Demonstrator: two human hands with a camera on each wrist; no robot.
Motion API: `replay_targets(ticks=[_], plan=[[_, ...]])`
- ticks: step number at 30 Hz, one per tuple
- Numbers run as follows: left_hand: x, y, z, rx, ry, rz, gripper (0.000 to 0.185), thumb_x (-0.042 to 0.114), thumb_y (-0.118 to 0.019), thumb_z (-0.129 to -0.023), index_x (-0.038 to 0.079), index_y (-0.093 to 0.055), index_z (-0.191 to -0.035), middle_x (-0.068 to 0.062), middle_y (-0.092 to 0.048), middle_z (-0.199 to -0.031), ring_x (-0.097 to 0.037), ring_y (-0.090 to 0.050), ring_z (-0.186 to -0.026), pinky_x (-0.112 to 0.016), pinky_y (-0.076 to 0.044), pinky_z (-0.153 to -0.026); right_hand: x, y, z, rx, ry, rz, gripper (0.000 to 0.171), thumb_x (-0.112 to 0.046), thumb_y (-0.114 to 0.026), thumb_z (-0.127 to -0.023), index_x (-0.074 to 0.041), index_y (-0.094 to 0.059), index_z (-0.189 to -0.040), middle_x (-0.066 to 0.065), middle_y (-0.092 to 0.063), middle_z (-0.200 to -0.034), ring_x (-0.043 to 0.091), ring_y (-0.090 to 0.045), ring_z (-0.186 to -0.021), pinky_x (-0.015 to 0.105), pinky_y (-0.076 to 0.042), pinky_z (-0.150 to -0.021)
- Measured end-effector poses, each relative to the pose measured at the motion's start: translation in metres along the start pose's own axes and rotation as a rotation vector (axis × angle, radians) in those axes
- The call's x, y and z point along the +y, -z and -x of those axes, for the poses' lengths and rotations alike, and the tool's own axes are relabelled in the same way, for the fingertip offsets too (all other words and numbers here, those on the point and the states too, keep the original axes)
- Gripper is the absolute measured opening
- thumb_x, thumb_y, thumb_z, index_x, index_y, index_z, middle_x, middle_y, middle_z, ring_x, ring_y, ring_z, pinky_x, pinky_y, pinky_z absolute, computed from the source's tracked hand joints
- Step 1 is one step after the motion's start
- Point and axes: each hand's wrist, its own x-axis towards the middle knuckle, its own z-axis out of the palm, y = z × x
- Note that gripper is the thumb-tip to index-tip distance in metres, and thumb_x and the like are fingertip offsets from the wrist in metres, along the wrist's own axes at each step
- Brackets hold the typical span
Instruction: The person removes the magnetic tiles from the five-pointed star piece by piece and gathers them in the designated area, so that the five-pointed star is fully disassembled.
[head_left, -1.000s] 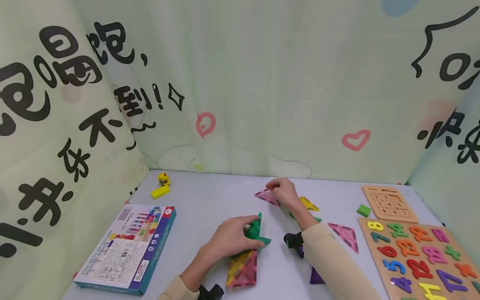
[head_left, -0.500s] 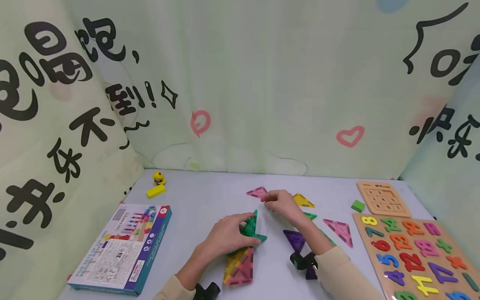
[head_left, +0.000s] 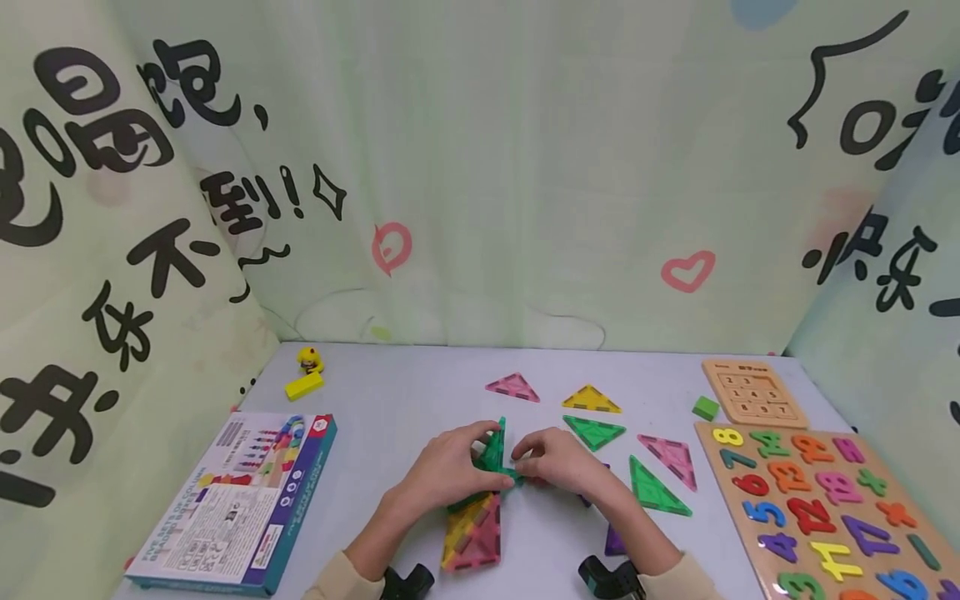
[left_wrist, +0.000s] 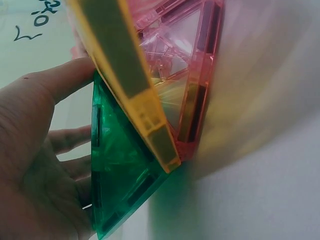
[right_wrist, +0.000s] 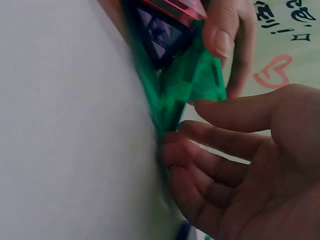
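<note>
Translucent magnetic tiles form a joined structure in front of me, with a pink tile [head_left: 482, 542] and a yellow tile [left_wrist: 122, 60] at its near end. My left hand [head_left: 447, 468] grips a green triangular magnetic tile [left_wrist: 120, 165] at its far end, thumb on the near side. Coming from the right, my right hand [head_left: 564, 460] has curled fingers at the structure's green part. Its thumb and forefinger pinch the edge of a green tile [right_wrist: 200, 75] in the right wrist view. A dark blue tile [right_wrist: 162, 32] also shows there. The fingers partly cover the green pieces.
Loose triangles lie right and behind: pink [head_left: 513, 387], yellow [head_left: 592, 398], green [head_left: 595, 432], another pink [head_left: 670, 460]. A box [head_left: 236, 500] lies left, near a yellow block [head_left: 303, 385]. A number board [head_left: 832, 517] and a wooden puzzle [head_left: 753, 393] occupy the right.
My right hand has left the far pink triangle, which stays on the table, and come back toward me to the green part of the structure. My left hand keeps its grip. The head view has shifted slightly.
</note>
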Motion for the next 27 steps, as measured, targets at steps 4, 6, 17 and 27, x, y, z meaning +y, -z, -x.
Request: replay_targets(ticks=[4,6,17,27], plan=[[0.0,-0.001,0.0,0.004,-0.012,-0.003,0.077,0.059,-0.08,-0.074,0.026,-0.054,-0.138,0.004,-0.068,-0.118,-0.013,-0.065,-0.097,-0.036,-0.053,-0.078,0.0,-0.007,-0.002,0.029,0.02,-0.073,0.017,-0.018,-0.067,-0.092,-0.007,-0.076,-0.101,0.004,-0.069,-0.084,0.014,-0.054,-0.074,0.027,-0.046,-0.066],[0.0,-0.001,0.0,0.008,-0.012,-0.005,0.077,0.06,-0.08,-0.074,0.026,-0.054,-0.138,0.004,-0.068,-0.118,-0.012,-0.064,-0.095,-0.035,-0.052,-0.077,-0.001,-0.01,-0.003,0.046,0.031,-0.119,0.018,-0.018,-0.065,-0.093,-0.006,-0.076,-0.1,0.003,-0.068,-0.086,0.014,-0.053,-0.076,0.026,-0.045,-0.067],[0.001,0.0,0.001,0.025,-0.02,-0.039,0.076,0.061,-0.079,-0.074,0.024,-0.055,-0.136,0.004,-0.068,-0.115,-0.011,-0.061,-0.093,-0.037,-0.05,-0.079,-0.004,-0.023,-0.01,0.095,-0.02,-0.372,0.031,-0.027,-0.067,-0.092,0.002,-0.069,-0.08,-0.003,-0.054,-0.061,0.014,-0.048,-0.061,0.025,-0.04,-0.053],[0.001,-0.001,0.001,0.018,-0.023,-0.069,0.079,0.06,-0.079,-0.074,0.025,-0.051,-0.139,0.002,-0.066,-0.12,-0.012,-0.059,-0.093,-0.04,-0.052,-0.081,-0.004,-0.029,-0.018,0.104,-0.112,-0.433,0.023,-0.02,-0.066,-0.087,-0.006,-0.062,-0.07,-0.002,-0.055,-0.06,0.014,-0.048,-0.057,0.023,-0.037,-0.053]])
